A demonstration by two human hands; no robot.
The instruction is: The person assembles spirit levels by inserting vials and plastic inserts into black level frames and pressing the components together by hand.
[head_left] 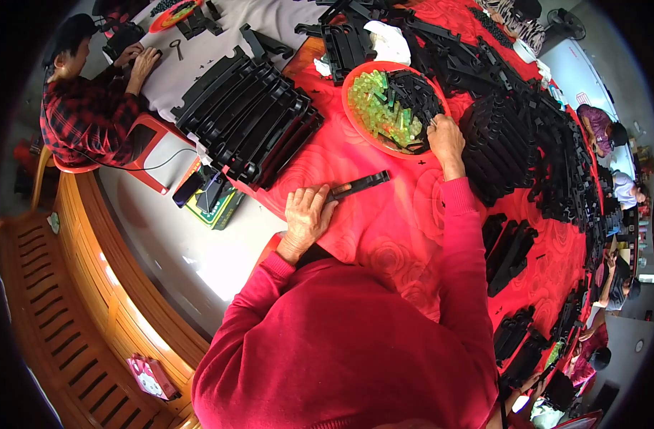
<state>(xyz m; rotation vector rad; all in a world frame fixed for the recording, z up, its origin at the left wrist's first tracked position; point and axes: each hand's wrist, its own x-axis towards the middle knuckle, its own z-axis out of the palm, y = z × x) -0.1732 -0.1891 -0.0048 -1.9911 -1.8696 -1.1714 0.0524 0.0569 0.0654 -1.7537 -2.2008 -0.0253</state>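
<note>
Left hand [308, 214] had its fingers together over the near end of a black bar [360, 184], clamped on it, with the bar lying flat on the red tablecloth [388, 232] and its far end pointing to two o'clock; right hand [447, 141] was up at one o'clock, fingertips down among small black strips [413, 89], and whether they pinched one you could not tell; those strips shared an orange-red basin [353, 126] with clear green pieces [384, 107]!

Traffic all around: at ten o'clock from the bar, a big stack of black frames [245, 121]; towards three, another black stack [495, 146], crowding just beside the right hand; at twelve, beyond the basin, a white cloth [389, 43]; at four, more black bars [509, 250]; between nine and ten, a person in a plaid shirt [84, 118], hands on the pale table.

Now the markings: a green-and-yellow box [216, 209] at nine o'clock carried print too small to tell; a pink box [152, 377] between seven and eight showed a white cartoon figure; a white panel [574, 71] at two bore a red mark.
</note>
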